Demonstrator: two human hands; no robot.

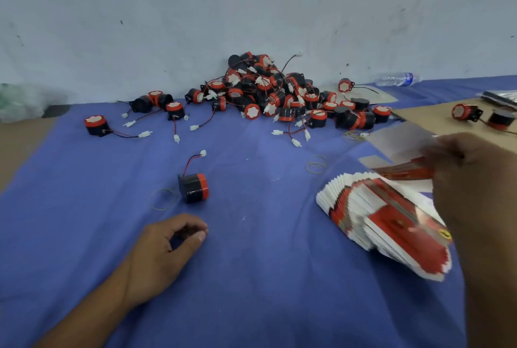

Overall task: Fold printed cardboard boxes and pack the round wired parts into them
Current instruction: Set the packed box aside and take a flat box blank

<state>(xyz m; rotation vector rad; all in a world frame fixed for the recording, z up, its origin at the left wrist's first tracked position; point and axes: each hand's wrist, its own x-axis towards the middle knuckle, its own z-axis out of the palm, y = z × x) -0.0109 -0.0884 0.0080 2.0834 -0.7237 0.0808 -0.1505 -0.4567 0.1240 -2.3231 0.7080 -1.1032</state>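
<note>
Right hand (470, 180) grips blurred flat box (405, 171) just above fanned stack (386, 216). Left hand (165, 247) loosely curled, empty; round part (193, 188) just beyond its knuckles. Risk: pull likely drags neighbouring blanks, stack slumps.

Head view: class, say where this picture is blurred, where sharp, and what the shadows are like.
Head view: motion blur smears the right hand and the flat box it holds; the left hand and lone round part are sharp; shadows on the blue cloth are soft.
</note>
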